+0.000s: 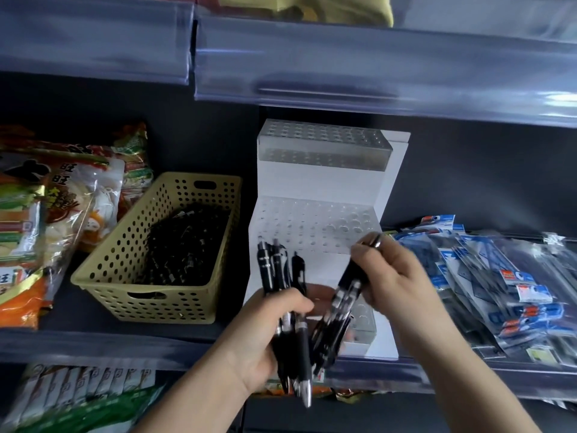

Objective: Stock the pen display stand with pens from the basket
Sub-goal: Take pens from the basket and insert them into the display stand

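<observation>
A white stepped pen display stand (315, 220) with rows of round holes stands on the shelf; no pens show in its holes. Left of it sits a yellow perforated basket (131, 260) holding a heap of black pens (184, 242). My left hand (268, 342) grips a bundle of black pens (293, 326) in front of the stand's lowest step. My right hand (393, 276) pinches a single black pen (349, 276), tilted, just in front of the middle step. The lowest step is mostly hidden behind my hands.
Snack bags (53, 214) crowd the shelf left of the basket. Packaged stationery in blue-labelled sleeves (487, 276) lies to the right of the stand. A shelf edge with clear price strips (343, 64) hangs overhead. More packets (81, 392) fill the shelf below.
</observation>
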A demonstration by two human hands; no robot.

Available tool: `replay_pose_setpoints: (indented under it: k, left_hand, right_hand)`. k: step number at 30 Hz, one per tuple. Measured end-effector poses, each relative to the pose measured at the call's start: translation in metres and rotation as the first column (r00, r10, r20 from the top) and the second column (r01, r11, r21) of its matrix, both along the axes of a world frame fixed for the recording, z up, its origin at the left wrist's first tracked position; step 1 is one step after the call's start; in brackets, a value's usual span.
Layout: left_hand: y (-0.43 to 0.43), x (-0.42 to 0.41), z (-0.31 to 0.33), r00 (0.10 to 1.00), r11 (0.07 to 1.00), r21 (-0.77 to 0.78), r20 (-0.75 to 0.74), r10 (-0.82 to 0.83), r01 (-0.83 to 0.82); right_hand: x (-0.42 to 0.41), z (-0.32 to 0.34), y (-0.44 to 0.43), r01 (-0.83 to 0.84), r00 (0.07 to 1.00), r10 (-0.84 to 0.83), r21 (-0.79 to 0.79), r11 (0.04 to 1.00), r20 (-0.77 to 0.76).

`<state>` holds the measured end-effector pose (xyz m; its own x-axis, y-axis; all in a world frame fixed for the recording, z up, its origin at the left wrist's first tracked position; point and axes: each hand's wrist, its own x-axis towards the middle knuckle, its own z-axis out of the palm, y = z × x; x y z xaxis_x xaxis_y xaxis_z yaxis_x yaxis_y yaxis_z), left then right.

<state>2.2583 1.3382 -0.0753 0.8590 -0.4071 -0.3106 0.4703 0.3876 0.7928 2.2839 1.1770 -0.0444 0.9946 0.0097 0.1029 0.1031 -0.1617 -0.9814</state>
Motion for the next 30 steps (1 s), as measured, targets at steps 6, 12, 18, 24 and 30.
replay_pose_setpoints:
  k: [6, 12, 18, 24, 30]
  left_hand:
    - [0.0, 0.005, 0.007, 0.955, 0.949, -0.119, 0.003, 0.295, -0.293]
    - [-0.009, 0.006, 0.008, 0.982, 0.893, -0.418, 0.017, 0.188, -0.164]
    - [-0.005, 0.009, 0.017, 0.937, 0.867, -0.357, -0.093, 0.338, -0.348]
    - [0.001, 0.01, 0.018, 0.953, 0.961, -0.014, 0.121, 0.277, -0.278]
    - [-0.005, 0.004, 0.025, 0.953, 0.953, 0.184, 0.232, 0.195, -0.24]
  right_hand:
    - [0.005, 0.017, -0.017, 0.301, 0.858, -0.48, 0.577, 0.759, 0.183]
    - [-0.019, -0.007, 0.02, 0.321, 0.552, -0.102, -0.097, 0.942, 0.828]
    - [-0.021, -0.035, 0.025, 0.235, 0.469, 0.304, -0.449, 0.862, 0.829]
    - [-0.013, -0.001, 0.021, 0.036, 0.9, 0.001, -0.076, 0.996, 0.436]
    - [0.005, 0.003, 0.007, -0.202, 0.969, 0.226, 0.203, 0.958, -0.101]
